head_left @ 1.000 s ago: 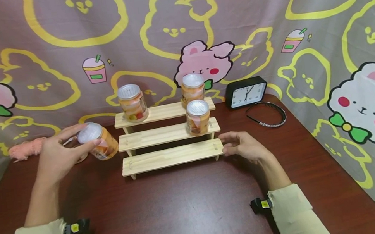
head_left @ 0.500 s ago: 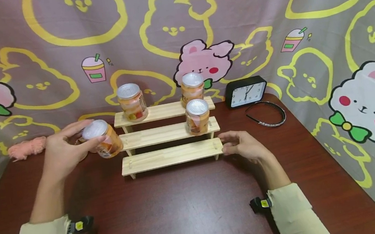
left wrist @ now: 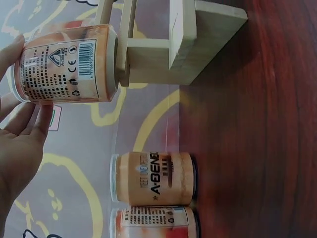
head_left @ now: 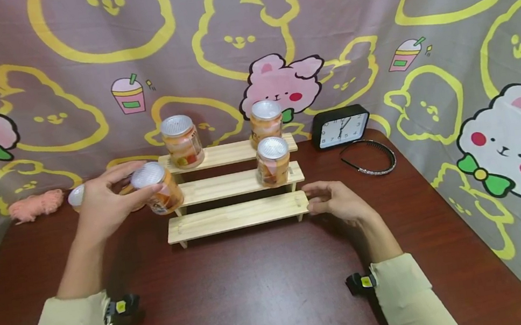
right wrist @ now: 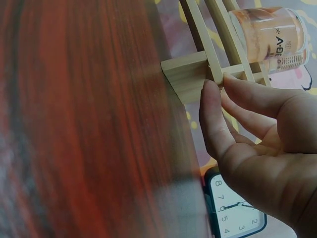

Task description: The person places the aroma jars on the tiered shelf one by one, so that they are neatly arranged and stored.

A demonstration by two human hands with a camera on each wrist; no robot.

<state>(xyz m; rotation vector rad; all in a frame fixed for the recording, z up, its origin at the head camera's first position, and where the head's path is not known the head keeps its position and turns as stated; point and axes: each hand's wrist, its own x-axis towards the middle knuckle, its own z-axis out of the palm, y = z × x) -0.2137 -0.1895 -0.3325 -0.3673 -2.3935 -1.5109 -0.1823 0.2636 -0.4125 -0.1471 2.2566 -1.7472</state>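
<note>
- Left hand (head_left: 111, 197): thumb and fingers bent round the lidded upper end of a can (head_left: 166, 194), spread only to its width; its base was left uncovered.
- Position of held can: off the table (head_left: 255, 282), tilted, at the left end of the middle board of the wooden stand (head_left: 235, 217); contact with the board could not be told.
- Right hand (head_left: 338, 201): thumb and fingertips drawn close, pinching the right end of the lowest board.
- Handling (judged): the can seemed stiff-walled and smooth, so probably slippery under a light grip; weight could not be told. The rim looked the surest hold; the thin-looking lid centre might dent if pressed.
- The stand looked rigid and light, likely to slide if bumped; a board end was a sensible hold.
- Top board: back left can (head_left: 183, 142) and back right can (head_left: 267, 121), upright. Middle board, right end: another upright can (head_left: 273, 163).
- Table, toward far left corner: two more cans (left wrist: 156, 178) and pink yarn (head_left: 36, 205).
- Toward far right corner: clock (head_left: 340, 126), with headband (head_left: 383, 166) before it.
</note>
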